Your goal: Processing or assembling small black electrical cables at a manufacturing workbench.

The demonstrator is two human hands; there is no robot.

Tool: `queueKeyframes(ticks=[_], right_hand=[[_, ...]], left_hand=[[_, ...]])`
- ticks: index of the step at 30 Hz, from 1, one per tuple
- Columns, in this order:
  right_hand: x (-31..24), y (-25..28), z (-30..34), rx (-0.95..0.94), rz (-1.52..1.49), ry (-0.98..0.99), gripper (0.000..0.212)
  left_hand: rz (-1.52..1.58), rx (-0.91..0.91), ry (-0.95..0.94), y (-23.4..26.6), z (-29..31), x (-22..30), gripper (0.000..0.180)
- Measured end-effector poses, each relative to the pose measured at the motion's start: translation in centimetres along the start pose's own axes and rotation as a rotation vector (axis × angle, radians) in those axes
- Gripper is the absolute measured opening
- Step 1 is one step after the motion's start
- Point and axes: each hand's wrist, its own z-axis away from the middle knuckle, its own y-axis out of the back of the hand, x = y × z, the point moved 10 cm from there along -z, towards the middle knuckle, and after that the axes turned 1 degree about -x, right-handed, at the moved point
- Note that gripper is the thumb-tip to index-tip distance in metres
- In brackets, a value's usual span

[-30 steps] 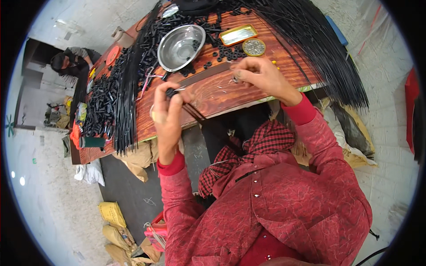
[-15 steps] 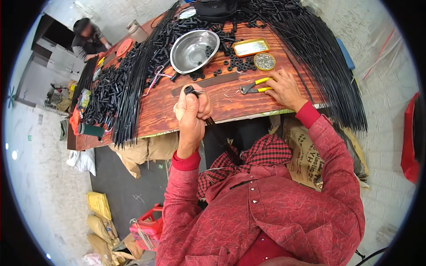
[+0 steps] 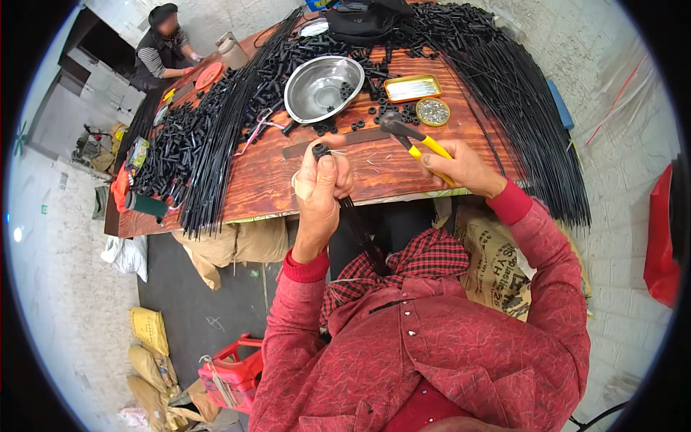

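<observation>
Raised at the table's near edge, my left hand (image 3: 321,189) is closed around a thin dark bundle of strands (image 3: 362,234) that hangs toward my lap. A black ring-shaped piece (image 3: 321,150) tops the bundle, and a thin pale wire or pin sticks out beside it. My right hand (image 3: 468,170) grips pincers (image 3: 438,148) by their yellow handles, lifted above the wood. Their dark head points left toward the ring-shaped piece, apart from it. A flat dark bar (image 3: 299,150) lies on the table behind my left hand.
Beyond stand a steel bowl (image 3: 306,90), a yellow tray (image 3: 387,96) of pale pins and a round tin (image 3: 434,124) of small metal bits. Long black rods (image 3: 525,115) and loose black tubes (image 3: 173,151) cover both sides. Another person (image 3: 162,47) works at far left.
My right hand has picked the pincers up off the table and brought their head closer to my left hand. The left hand keeps its hold on the bundle.
</observation>
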Motion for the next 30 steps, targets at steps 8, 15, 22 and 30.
queueKeyframes(ticks=[8,15,22,30], right_hand=[[-14.1,-4.0,3.4,0.125,0.993,0.796,0.019],[-16.5,-5.4,4.3,0.224,1.372,0.875,0.025],[-17.3,-5.9,4.3,0.31,1.468,0.962,0.026],[-17.2,-6.4,3.7,0.196,1.695,0.828,0.024]], left_hand=[[-0.101,0.008,0.008,-0.6,0.2,0.4,0.047],[-0.098,0.004,-0.002,-1.0,0.5,1.1,0.047],[-0.064,0.023,0.012,-0.5,0.5,0.9,0.047],[-0.137,0.094,-0.007,0.0,0.3,0.9,0.045]])
